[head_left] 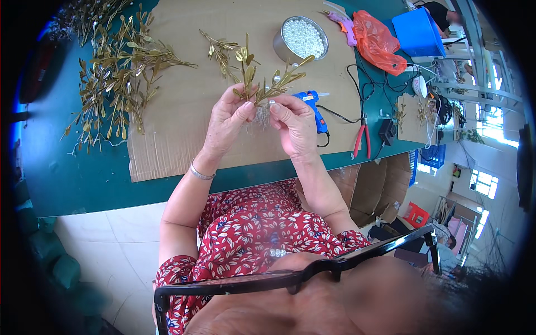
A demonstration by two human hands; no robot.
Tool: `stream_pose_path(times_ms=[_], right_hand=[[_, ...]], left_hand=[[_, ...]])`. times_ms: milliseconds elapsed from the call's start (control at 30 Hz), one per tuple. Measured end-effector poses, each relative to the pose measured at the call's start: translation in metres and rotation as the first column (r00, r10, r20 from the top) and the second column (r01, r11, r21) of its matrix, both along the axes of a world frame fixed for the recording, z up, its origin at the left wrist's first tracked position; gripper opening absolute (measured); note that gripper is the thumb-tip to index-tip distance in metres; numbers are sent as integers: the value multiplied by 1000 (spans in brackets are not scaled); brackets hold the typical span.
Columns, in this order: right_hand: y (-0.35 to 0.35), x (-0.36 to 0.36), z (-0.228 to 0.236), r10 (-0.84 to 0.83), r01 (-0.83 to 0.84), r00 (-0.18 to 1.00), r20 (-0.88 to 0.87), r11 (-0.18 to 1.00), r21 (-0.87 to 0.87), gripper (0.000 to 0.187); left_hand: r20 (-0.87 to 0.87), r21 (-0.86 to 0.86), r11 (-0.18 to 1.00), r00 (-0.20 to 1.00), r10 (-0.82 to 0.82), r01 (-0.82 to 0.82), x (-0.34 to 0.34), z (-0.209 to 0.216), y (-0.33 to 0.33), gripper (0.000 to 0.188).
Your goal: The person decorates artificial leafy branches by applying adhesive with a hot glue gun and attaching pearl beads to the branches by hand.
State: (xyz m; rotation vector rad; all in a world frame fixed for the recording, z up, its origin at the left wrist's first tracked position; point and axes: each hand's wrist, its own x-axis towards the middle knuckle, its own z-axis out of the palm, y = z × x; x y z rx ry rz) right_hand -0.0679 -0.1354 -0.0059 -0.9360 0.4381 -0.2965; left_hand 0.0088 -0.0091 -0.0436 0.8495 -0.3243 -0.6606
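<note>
My left hand [228,121] is closed on the stem of a gold-leafed artificial sprig [247,58], which fans out above both hands. A few white beads sit among its leaves. At the sprig's lower right, my right hand [296,124] pinches a white pearl bead [272,103] between thumb and fingertip. Thin whitish strands, like glue threads, lie in a clump [260,118] between the hands. Just beyond the right hand, a blue glue gun [314,107] rests on the cardboard sheet [173,111]. A round metal tin [277,46] full of white pearl beads stands farther back.
Many gold sprigs [114,84] lie heaped on the green table [50,173] at left. Toward the right are a pink glue gun [347,27], a red plastic bag [379,44], a blue bin [417,33], red-handled pliers [362,139], a black adapter [387,132] and tangled cords.
</note>
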Motion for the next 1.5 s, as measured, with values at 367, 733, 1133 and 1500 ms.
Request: stream_pose_path(times_ms=[367,733,1133,1500], right_hand=[[-1,-1,2,1,1,1000,13,994,-106,17],[-3,-1,3,1,2,1000,7,939,-343,18],[0,2,7,12,-26,999,-32,874,-485,16],[-48,-39,8,-246,-98,944,-222,433,-896,26]], left_hand=[[59,82,997,998,-6,1,1,-1,2,37],[112,120,992,993,30,-44,1,6,2,39],[107,122,992,994,30,-43,1,2,1,36],[-11,-2,999,999,33,-33,3,-3,-3,38]])
